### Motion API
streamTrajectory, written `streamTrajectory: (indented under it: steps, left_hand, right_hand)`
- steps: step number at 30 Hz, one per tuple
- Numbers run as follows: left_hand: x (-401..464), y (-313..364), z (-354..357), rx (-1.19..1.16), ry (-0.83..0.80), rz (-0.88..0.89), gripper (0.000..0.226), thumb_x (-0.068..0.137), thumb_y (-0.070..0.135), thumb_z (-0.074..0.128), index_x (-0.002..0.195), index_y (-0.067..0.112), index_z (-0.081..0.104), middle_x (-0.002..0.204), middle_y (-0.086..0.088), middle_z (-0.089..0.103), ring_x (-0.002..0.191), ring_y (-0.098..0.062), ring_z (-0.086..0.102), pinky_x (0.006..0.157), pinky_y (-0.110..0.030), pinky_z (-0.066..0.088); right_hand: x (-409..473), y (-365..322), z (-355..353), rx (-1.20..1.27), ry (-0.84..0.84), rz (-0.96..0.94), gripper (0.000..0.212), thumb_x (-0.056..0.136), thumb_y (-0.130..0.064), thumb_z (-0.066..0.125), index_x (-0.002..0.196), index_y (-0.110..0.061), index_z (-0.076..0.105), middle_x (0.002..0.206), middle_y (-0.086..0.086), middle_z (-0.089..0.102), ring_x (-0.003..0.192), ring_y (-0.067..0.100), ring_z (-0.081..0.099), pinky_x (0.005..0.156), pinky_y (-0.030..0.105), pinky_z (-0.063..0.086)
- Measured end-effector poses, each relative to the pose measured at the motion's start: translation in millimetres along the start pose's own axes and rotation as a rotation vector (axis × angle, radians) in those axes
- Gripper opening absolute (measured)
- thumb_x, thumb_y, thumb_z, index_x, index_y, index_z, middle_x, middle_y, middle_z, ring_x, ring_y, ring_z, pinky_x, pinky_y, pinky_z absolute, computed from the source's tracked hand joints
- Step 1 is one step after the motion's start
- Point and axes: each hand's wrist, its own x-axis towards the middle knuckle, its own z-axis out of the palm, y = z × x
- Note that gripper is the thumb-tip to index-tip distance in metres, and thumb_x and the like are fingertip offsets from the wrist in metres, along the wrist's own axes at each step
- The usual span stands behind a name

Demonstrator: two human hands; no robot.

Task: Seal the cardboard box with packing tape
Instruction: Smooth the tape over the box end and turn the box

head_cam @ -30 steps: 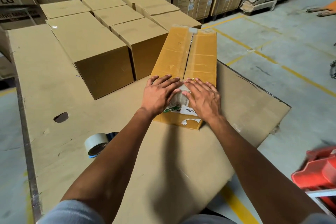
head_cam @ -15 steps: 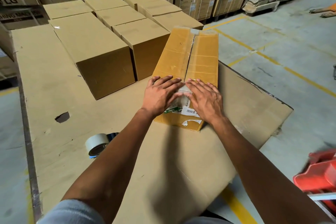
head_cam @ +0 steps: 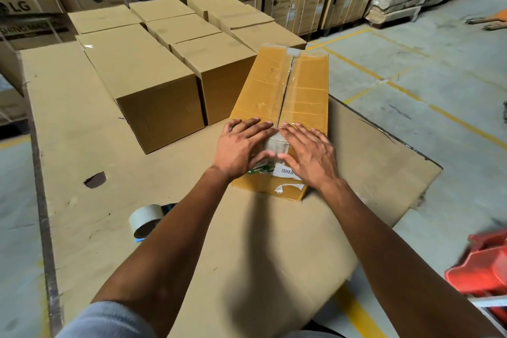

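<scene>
While the tape roll lies where it did on the cardboard sheet at left, the left hand and right hand stay flat, fingers spread and gripping nothing, on the cardboard box, having crept slightly farther up its taped seam.

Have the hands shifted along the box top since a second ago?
Yes, slightly. Both the left hand and right hand slid forward along the seam of the box, uncovering more of its near-end label.
</scene>
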Motion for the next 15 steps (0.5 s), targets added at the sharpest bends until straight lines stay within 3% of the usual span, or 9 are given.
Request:
streamTrajectory:
  steps: [4,7,12,15]
  left_hand:
    - [2,15,-1,-0.039,0.075,-0.111,0.045,0.115,0.06,0.039,0.147,0.041,0.064,0.154,0.017,0.063,0.15,-0.014,0.052,0.117,-0.047,0.037]
    - [4,12,2,-0.042,0.113,-0.126,0.043,0.113,0.061,0.047,0.145,0.04,0.067,0.152,0.016,0.065,0.148,-0.015,0.054,0.117,-0.048,0.038]
    - [-1,8,11,0.026,0.024,-0.026,0.062,0.105,0.07,0.053,0.158,0.037,0.052,0.165,0.013,0.053,0.155,-0.02,0.045,0.119,-0.051,0.035]
    - [-1,6,7,0.016,-0.008,-0.018,0.067,0.104,0.07,0.054,0.162,0.036,0.045,0.167,0.011,0.05,0.156,-0.022,0.044,0.12,-0.053,0.035]
  right_hand:
    - [3,-12,-2,0.054,-0.006,0.099,0.052,0.112,-0.053,0.031,0.157,-0.035,0.05,0.162,-0.016,0.05,0.154,0.009,0.044,0.127,0.04,0.033]
    - [5,-14,-2,0.059,0.046,0.091,0.051,0.11,-0.056,0.039,0.152,-0.034,0.058,0.158,-0.014,0.055,0.151,0.012,0.05,0.123,0.04,0.038]
    - [-2,1,1,0.005,-0.006,-0.002,0.066,0.103,-0.063,0.051,0.16,-0.031,0.047,0.165,-0.011,0.048,0.155,0.015,0.045,0.125,0.042,0.037]
    - [0,-3,2,0.039,0.03,0.04,0.072,0.098,-0.063,0.06,0.16,-0.03,0.045,0.161,-0.007,0.054,0.152,0.016,0.049,0.124,0.042,0.039]
